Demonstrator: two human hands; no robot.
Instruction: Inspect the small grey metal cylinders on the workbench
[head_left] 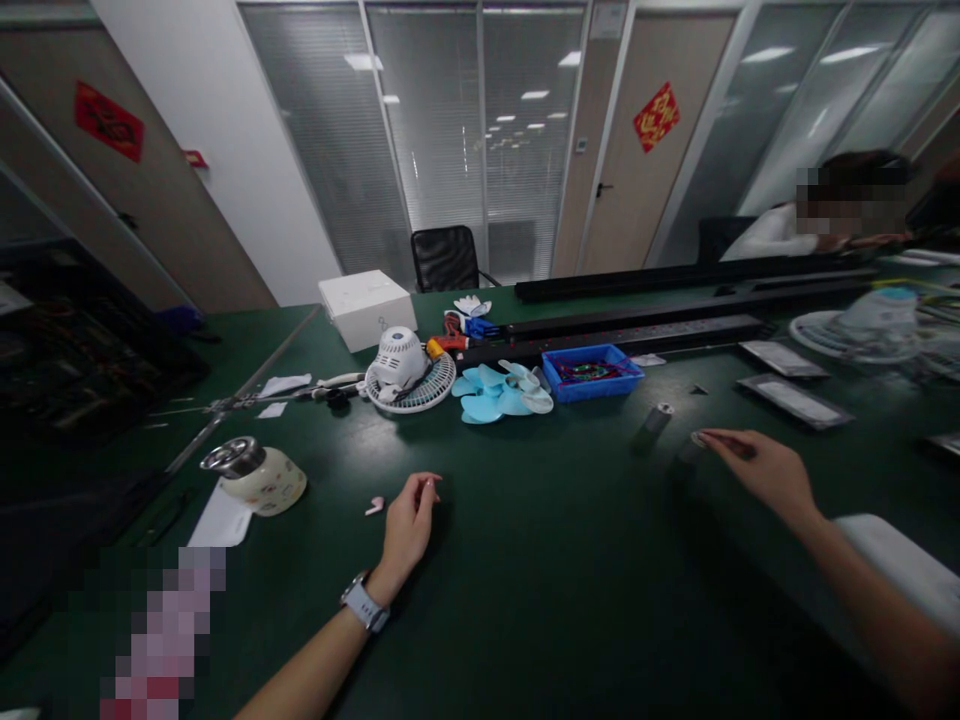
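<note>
In the head view, the left hand (409, 522) rests on the green table (525, 600) with fingers loosely curled and nothing in them; a watch (365, 603) sits on its wrist, and a small pink piece (374, 506) lies just beside the fingertips at about nine o'clock from the hand. The right hand (761, 468) reaches out toward two o'clock, thumb and forefinger pinched at the top of a dark cylinder (686, 455) that stands on the table; blur keeps me from telling whether the pinch has truly closed on it. A second cylinder with a pale cap (654, 420) stands near it at eleven o'clock. By my reading this is the pick-up stage, the right hand at first contact, and the coming move would call for a firm pinch and a straight lift so the neighbouring cylinder is not knocked. At twelve o'clock, well apart from both hands, lie the white fan grille with its motor (409, 375), the blue fan blade (501, 392) and a blue tray (592, 372); a lidded jar (255, 475) stands at ten o'clock of the left hand. Between the hands the table is bare, which leaves wide room to draw the cylinder inward; the table's left edge runs far off at nine o'clock.
</note>
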